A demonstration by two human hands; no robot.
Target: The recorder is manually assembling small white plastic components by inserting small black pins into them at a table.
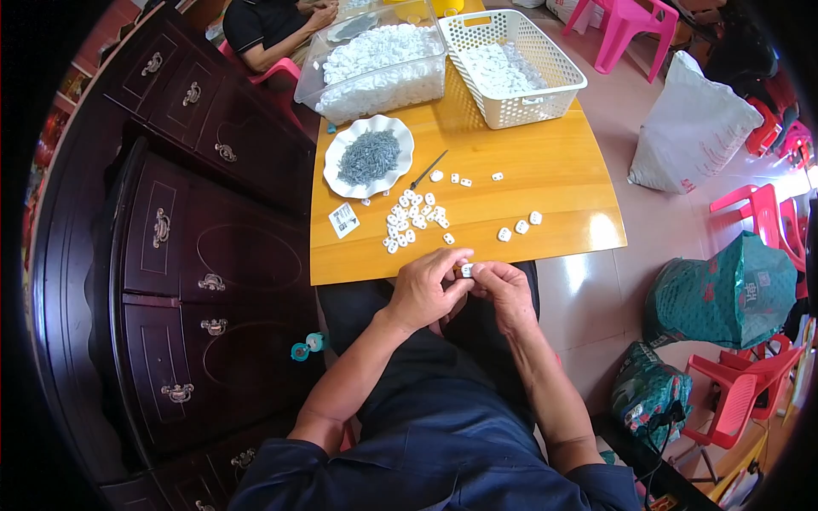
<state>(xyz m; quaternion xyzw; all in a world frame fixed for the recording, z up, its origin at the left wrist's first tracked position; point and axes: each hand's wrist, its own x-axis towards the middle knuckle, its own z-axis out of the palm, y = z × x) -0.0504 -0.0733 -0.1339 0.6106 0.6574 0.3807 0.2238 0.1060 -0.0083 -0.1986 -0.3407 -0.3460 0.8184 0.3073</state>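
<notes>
Leftmost, a dark wooden cabinet with metal drawer pulls stands against the wooden table. On the table's left part: a white scalloped plate holding a heap of small grey metal pins; below it a small printed card. Behind the plate, a clear plastic bin filled with white plastic parts; to its right, a white mesh basket with more of the same. Mid-table: a thin dark tool lying diagonally, and a loose scatter of small white pieces, a few strays further right. At the near table edge, left hand is curled shut, thumb and fingers pinching one small white piece; right hand meets it, fingertips closed on the same piece from the other side. Hands touching, held above the lap. Another person sits at the far left corner. Right of the table: white sack, pink plastic chairs, green bags on the tiled floor.
</notes>
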